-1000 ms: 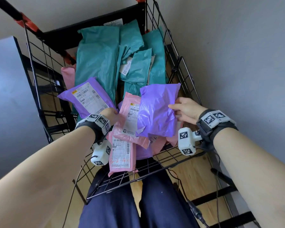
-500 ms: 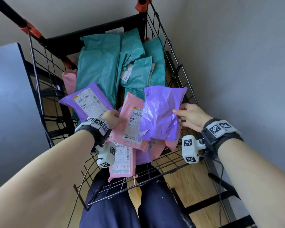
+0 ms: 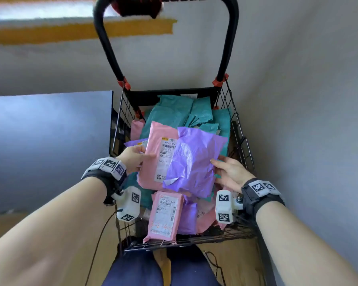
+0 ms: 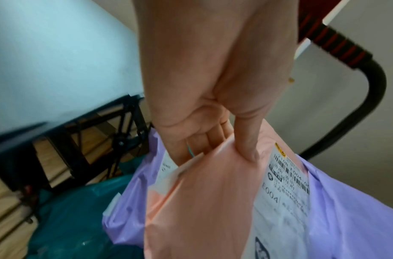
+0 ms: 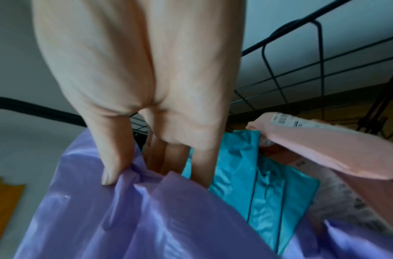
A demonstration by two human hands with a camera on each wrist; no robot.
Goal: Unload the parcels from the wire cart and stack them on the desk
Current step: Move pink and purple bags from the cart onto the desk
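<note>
**Fingers clamp the bundle and up it comes**

Fingers (image 4: 248, 149) of the left hand (image 3: 132, 159) pinch the left edge of the pink parcel (image 3: 159, 159), thumb on top and the rest tucked beneath, with a purple parcel pressed underneath in the same hold. Over on the other side, the right hand (image 3: 229, 174) grips the crinkled purple parcel (image 3: 192, 166) the same way, thumb over its edge, fingers under. A second ago this pair sat low among the heap; now they ride clear above it, the view has swung up, and the cart's black handle (image 3: 225, 38) fills the top of the picture. That's the lift under way!

Just below the hands, another pink parcel (image 3: 165, 215) with orange writing leans against the near wall of the wire cart (image 3: 242, 145), loose purple and pink bags beside it. Further back, a pile of teal parcels (image 3: 174, 118) lies against the far wall, so plenty is left to unload. Beyond the cart's left side sits the dark surface (image 3: 46, 141), bare where it shows, likely the spot for this first stack.
</note>
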